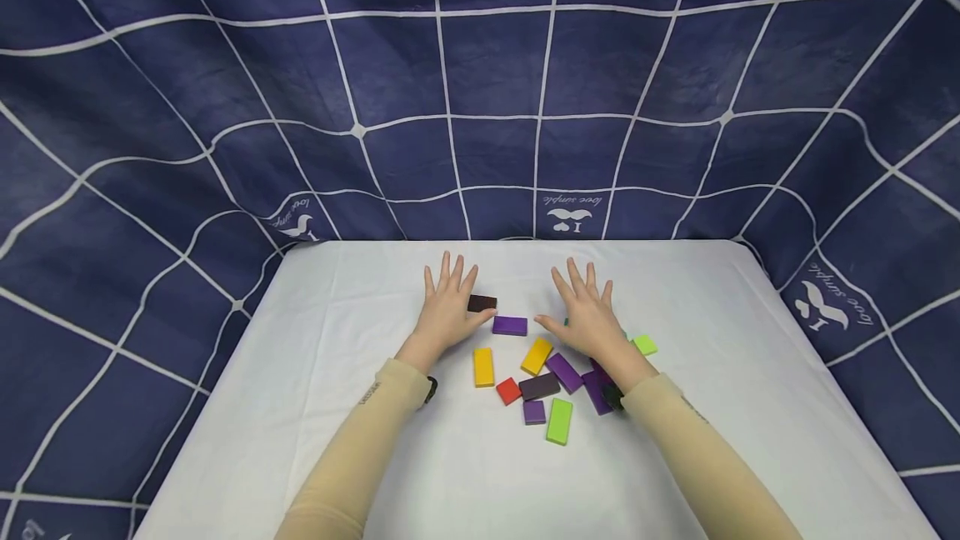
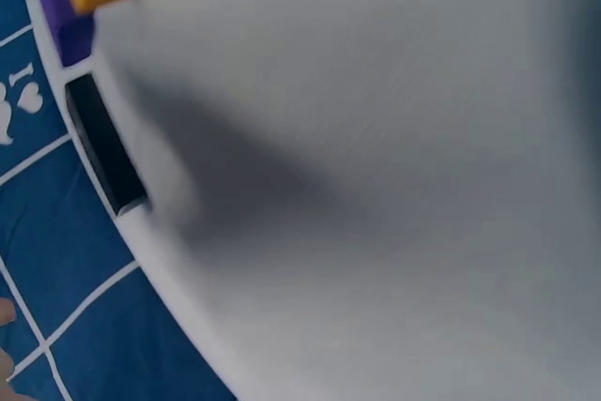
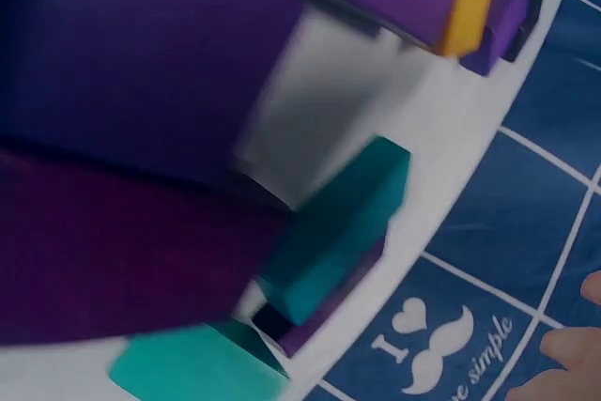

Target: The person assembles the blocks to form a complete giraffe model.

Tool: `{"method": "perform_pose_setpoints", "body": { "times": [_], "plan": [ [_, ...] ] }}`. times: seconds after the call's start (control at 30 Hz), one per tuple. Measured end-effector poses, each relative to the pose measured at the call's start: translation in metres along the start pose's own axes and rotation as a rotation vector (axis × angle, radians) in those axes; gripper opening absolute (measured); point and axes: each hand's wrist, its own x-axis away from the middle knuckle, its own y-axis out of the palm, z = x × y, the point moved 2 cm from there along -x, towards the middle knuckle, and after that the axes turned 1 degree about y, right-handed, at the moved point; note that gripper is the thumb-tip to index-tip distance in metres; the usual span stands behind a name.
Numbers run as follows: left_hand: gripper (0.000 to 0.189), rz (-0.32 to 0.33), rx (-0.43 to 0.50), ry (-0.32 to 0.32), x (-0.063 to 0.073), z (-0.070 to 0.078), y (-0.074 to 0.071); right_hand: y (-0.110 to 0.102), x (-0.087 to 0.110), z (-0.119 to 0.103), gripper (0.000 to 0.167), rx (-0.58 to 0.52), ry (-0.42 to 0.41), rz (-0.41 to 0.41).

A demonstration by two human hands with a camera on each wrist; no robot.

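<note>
My left hand point(image 1: 444, 315), fingers spread, is at the left of a loose group of coloured blocks. Close by its thumb are a dark brown block point(image 1: 483, 304) and a purple block point(image 1: 510, 326). My right hand point(image 1: 591, 322) spreads its fingers over the group's right side, hiding part of it. Below its thumb lies a yellow block point(image 1: 537, 356), with a slanted purple block point(image 1: 565, 372) nearer the wrist. The right wrist view shows a teal block point(image 3: 343, 227) and large, blurred purple blocks close to the camera. Neither hand holds anything.
Between the forearms lie another yellow block point(image 1: 483, 367), a red block point(image 1: 508, 391), a dark grey block point(image 1: 540, 386), a small purple block point(image 1: 534, 412) and a lime block point(image 1: 559, 422). A white cloth point(image 1: 345, 290) covers the table. Blue checked curtains point(image 1: 495, 148) enclose its back and sides.
</note>
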Motion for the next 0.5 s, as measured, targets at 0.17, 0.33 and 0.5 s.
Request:
{"method": "perform_pose_setpoints", "body": {
  "times": [0.17,0.33,0.5],
  "plan": [
    [0.08,-0.049,-0.014,0.051,0.005,0.01,0.013,0.011,0.01,0.003,0.084,0.042,-0.052,-0.002],
    [0.066,-0.098,0.0,0.127,0.01,0.019,0.023,0.018,0.019,0.005,0.075,0.028,-0.092,-0.019],
    [0.05,-0.127,0.038,0.169,0.012,0.025,0.029,0.022,0.026,0.001,0.068,0.039,-0.137,-0.03]
  ]
}}
